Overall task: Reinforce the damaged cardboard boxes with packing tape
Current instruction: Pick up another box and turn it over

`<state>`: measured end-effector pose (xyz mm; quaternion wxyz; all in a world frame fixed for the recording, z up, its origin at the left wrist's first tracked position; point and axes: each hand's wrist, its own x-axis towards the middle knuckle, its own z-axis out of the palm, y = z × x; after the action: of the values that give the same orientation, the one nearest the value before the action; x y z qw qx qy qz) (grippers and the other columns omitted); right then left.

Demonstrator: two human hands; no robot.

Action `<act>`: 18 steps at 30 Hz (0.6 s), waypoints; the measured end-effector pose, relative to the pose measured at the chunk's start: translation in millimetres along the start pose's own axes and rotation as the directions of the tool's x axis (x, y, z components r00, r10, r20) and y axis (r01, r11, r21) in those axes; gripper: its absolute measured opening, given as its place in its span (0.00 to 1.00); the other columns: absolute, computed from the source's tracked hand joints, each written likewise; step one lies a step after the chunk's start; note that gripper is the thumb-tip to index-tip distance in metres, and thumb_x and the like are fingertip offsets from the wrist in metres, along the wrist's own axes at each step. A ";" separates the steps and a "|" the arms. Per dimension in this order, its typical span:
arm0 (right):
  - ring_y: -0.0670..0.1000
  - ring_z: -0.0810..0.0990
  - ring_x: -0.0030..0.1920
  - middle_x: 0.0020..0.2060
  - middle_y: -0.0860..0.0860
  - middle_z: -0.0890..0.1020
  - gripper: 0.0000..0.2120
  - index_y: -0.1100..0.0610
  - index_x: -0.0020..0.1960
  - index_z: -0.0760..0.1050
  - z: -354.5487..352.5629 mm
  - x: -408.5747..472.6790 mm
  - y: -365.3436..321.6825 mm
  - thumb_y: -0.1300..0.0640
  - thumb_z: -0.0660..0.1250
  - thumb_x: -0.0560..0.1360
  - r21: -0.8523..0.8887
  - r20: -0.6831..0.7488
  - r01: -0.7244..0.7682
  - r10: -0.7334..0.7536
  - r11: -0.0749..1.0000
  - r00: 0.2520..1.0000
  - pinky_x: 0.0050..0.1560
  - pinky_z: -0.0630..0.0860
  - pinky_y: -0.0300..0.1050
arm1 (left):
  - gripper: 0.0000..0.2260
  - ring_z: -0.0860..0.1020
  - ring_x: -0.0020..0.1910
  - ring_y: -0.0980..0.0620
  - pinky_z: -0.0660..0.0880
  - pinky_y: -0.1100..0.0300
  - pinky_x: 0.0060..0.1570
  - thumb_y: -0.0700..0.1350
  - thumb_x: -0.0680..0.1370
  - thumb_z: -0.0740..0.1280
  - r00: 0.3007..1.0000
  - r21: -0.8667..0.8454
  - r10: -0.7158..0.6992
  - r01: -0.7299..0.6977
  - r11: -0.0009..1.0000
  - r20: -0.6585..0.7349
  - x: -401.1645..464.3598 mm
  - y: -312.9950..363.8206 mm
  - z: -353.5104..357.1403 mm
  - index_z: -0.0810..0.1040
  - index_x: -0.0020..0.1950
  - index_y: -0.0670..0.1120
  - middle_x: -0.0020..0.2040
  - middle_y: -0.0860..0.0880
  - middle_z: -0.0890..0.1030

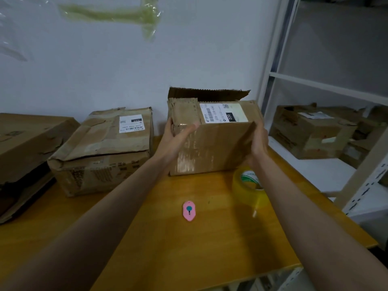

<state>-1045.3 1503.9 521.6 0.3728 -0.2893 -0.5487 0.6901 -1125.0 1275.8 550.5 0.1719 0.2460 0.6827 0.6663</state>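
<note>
The box (214, 135) stands on the yellow table (199, 238), and the left hand (176, 137) and the right hand (259, 141) press flat on its two sides with straight fingers, not curled round anything. To do this well, I think the hands should hold the box still and push the torn back flap (207, 94) down flat first. The tape roll (247, 183) sits just beside the right arm, and the pink cutter (189, 211) lies near, so both are easy to reach.
</note>
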 end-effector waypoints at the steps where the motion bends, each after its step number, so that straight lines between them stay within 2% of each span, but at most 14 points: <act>1: 0.52 0.79 0.63 0.62 0.47 0.82 0.35 0.44 0.71 0.73 -2.0 -5.1 -4.0 0.26 0.60 0.71 0.034 -0.007 0.009 -0.009 0.999 1.000 0.59 0.77 0.54 | 0.53 0.74 0.69 0.45 0.71 0.36 0.67 0.75 0.58 0.75 1.000 0.019 0.024 -0.024 1.000 0.012 -2.3 6.2 -0.1 0.56 0.78 0.67 0.75 0.51 0.71; 4: 0.52 0.80 0.62 0.61 0.47 0.82 0.34 0.42 0.70 0.72 -4.9 -24.7 -21.1 0.27 0.61 0.69 0.101 -0.007 0.058 -0.057 0.993 0.998 0.62 0.77 0.60 | 0.54 0.73 0.71 0.46 0.70 0.35 0.68 0.76 0.58 0.75 0.993 0.083 0.114 -0.116 0.990 0.022 -16.7 32.7 -3.2 0.54 0.79 0.68 0.77 0.52 0.68; 8: 0.51 0.74 0.67 0.66 0.43 0.77 0.34 0.40 0.72 0.69 1.3 -67.4 -52.2 0.27 0.60 0.70 0.094 0.007 0.123 -0.124 0.988 0.992 0.68 0.70 0.66 | 0.56 0.69 0.74 0.48 0.70 0.37 0.70 0.77 0.59 0.73 0.972 0.147 0.229 -0.220 0.964 -0.046 -52.7 71.4 -17.4 0.53 0.81 0.63 0.78 0.53 0.66; 11: 0.52 0.69 0.70 0.67 0.42 0.71 0.32 0.39 0.73 0.63 10.3 -111.5 -66.7 0.29 0.59 0.72 0.056 0.010 0.196 -0.197 0.979 0.980 0.71 0.67 0.67 | 0.44 0.72 0.70 0.51 0.73 0.47 0.68 0.68 0.72 0.72 0.957 0.161 0.259 -0.237 0.958 -0.130 -83.4 83.8 -37.9 0.55 0.82 0.57 0.77 0.52 0.68; 13: 0.53 0.67 0.72 0.71 0.43 0.69 0.34 0.39 0.75 0.62 16.6 -140.1 -71.2 0.29 0.58 0.71 0.008 0.003 0.254 -0.255 0.967 0.967 0.72 0.66 0.67 | 0.40 0.73 0.65 0.55 0.75 0.58 0.58 0.64 0.75 0.70 0.947 0.164 0.262 -0.233 0.959 -0.186 -105.9 84.8 -51.5 0.56 0.81 0.55 0.75 0.52 0.69; 14: 0.53 0.67 0.72 0.72 0.44 0.68 0.37 0.39 0.76 0.61 18.5 -154.0 -72.8 0.28 0.58 0.70 -0.017 0.002 0.273 -0.273 0.962 0.962 0.71 0.67 0.67 | 0.39 0.73 0.63 0.56 0.75 0.60 0.55 0.63 0.76 0.70 0.944 0.154 0.258 -0.229 0.961 -0.205 -117.3 83.7 -57.3 0.57 0.81 0.55 0.75 0.52 0.70; 18: 0.53 0.70 0.69 0.70 0.45 0.70 0.40 0.38 0.76 0.61 21.6 -196.3 -75.3 0.26 0.59 0.67 -0.057 0.036 0.268 -0.266 0.962 0.963 0.70 0.70 0.63 | 0.37 0.75 0.64 0.54 0.76 0.49 0.64 0.64 0.76 0.70 0.924 0.111 0.264 -0.243 0.964 -0.277 -163.0 84.7 -75.7 0.59 0.80 0.55 0.71 0.52 0.72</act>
<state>-939.1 1337.9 597.9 0.4454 -0.2144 -0.6090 0.6203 -1024.9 1120.5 623.6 -0.0268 0.2382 0.6873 0.6857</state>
